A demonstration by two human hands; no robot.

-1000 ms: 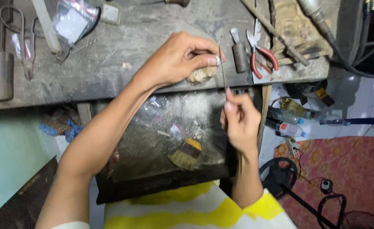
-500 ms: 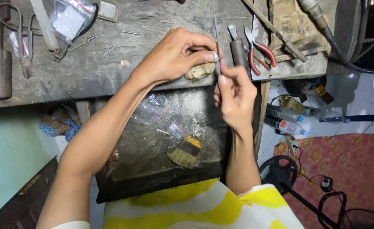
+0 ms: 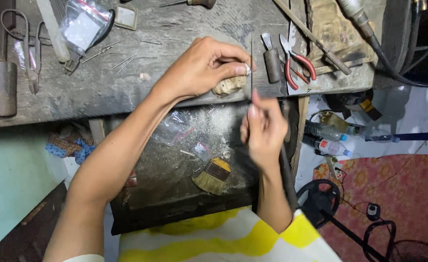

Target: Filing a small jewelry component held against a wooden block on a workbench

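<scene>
The left hand (image 3: 202, 68) rests on the front edge of the worn bench (image 3: 126, 92), fingers curled tight around a small silver ring (image 3: 247, 69) pinched at the fingertips, pressed against a pale wooden peg (image 3: 229, 85) that juts out just under the hand. The right hand (image 3: 261, 131) sits just below and to the right of the left, blurred, its fingers closed on a thin rod-like tool (image 3: 252, 63) that runs up past the ring; I cannot tell how the tip meets the ring.

Below both hands lies a dark catch tray (image 3: 175, 194) dusted with filings, and in it, below the right hand, 1 flat brush (image 3: 213, 176) and a small plastic bag (image 3: 175, 131). Just right of the left hand's fingertips stand a short dark cylinder tool (image 3: 272, 64) and 1 pair of red-handled pliers (image 3: 299, 63). Well left of the left hand lie scissors (image 3: 22, 43) and a rusty metal cylinder (image 3: 1, 87).
</scene>
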